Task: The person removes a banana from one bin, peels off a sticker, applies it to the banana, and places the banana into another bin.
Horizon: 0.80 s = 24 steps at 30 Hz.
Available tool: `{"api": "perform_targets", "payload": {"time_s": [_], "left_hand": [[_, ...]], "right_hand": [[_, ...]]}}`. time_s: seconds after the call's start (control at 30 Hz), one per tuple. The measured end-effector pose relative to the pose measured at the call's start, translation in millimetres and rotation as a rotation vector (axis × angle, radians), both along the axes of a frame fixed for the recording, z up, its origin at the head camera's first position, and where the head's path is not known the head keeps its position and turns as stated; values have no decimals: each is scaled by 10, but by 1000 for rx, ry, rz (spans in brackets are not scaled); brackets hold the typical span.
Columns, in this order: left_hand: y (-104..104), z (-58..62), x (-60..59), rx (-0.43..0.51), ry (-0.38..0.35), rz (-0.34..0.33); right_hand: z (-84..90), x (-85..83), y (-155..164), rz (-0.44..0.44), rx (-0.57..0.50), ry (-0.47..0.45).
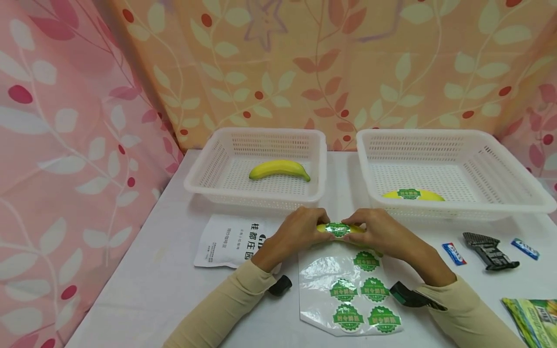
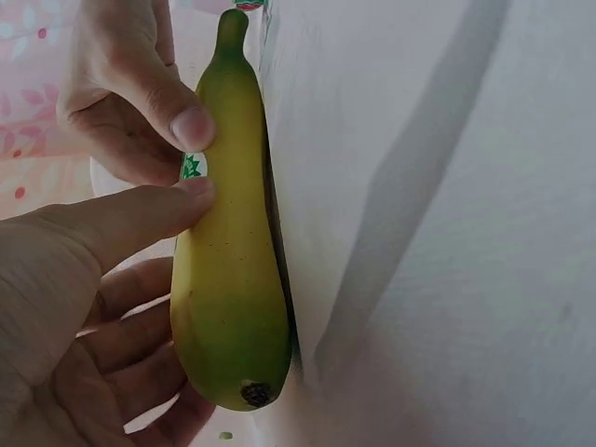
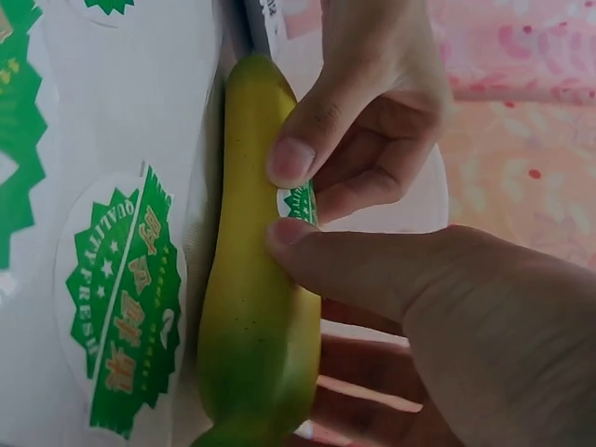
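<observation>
My worry from here is the green sticker (image 1: 339, 229) going on crooked or creased: both thumbs press it onto the curved banana (image 1: 339, 230), and if one thumb slides before the edges are down, the label could wrinkle or lift at a corner. I also judge that the banana could roll on the table (image 1: 174, 270), since it lies on its side and only fingertips steady it; a roll would smear the sticker off line.

My left hand (image 1: 300, 233) is curled around the banana's left end, thumb on top beside the sticker, the other fingers tucked behind the fruit. From the left wrist view, that thumb tip lies flat against the peel with the sticker's edge peeking out just beyond it. My right hand (image 1: 378, 234) mirrors this on the other end, thumb pressed at the sticker's right edge and fingers wrapped underneath. Neither hand is spread wide; both grasp the banana lightly.

The banana sits on the table just in front of the gap between the two white baskets, touching the top edge of the sticker sheet (image 1: 348, 295). The left basket (image 1: 256, 166), behind the banana, holds a plain banana (image 1: 280, 169); the right basket (image 1: 452, 169) holds a labelled banana (image 1: 413, 195).
</observation>
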State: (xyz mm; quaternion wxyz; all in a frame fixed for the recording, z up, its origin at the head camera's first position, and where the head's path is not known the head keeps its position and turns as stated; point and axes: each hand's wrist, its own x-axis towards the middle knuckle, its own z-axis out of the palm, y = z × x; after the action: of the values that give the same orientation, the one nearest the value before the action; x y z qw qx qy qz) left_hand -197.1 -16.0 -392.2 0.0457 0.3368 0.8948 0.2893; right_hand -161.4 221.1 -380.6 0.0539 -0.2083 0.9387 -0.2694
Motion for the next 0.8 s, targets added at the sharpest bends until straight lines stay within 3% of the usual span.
{"api": "perform_targets", "payload": {"time_s": [0.2,0.47,0.63,0.8], "left_hand": [[-7,0,15,18,-71,-17],[-31,47,1,144,-158,-51],[-1,38,18,180,-167,-81],[31,41,47,209,-124,-109]], "right_hand": [[114,78,-5,9,100,-62],[475,275,85,-31,187,-128],[709,376,386,-68,196,-117],[906,465,816,-202,210,-50]]}}
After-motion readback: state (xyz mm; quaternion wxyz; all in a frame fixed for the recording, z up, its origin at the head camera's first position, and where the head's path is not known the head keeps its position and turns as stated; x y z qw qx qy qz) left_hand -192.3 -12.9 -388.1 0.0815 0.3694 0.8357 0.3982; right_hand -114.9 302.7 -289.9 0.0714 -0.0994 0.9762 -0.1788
